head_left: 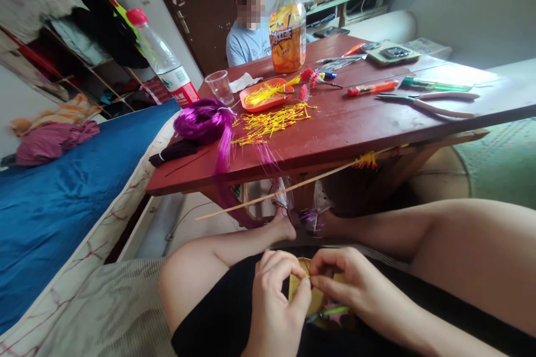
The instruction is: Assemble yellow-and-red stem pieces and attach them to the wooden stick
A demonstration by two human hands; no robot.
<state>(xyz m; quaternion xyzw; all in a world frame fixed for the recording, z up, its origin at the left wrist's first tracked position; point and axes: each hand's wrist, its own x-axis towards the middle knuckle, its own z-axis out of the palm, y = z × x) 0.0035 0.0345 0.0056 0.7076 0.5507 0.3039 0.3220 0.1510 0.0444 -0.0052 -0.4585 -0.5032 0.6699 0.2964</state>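
Observation:
My left hand (280, 293) and my right hand (349, 284) meet fingertip to fingertip over my lap. Both pinch a tiny yellow piece (308, 276) between thumb and index finger; its exact shape is too small to make out. Beneath them, a yellowish round object (316, 302) rests on the dark cloth, partly covered by my hands. Near my right hand's underside lies a green item (336, 310) with something pink by it. On the red table, yellow stamen-like sticks (276, 121) lie beside an orange tray (268, 101) and a purple thread bundle (205, 122).
A thin wooden stick (272, 194) with a yellow tuft juts out along the table's near edge. Pliers (427, 103), pens and a phone lie on the table's right. Two bottles, one of tea (288, 39), stand farther back. A person (248, 44) sits across the table.

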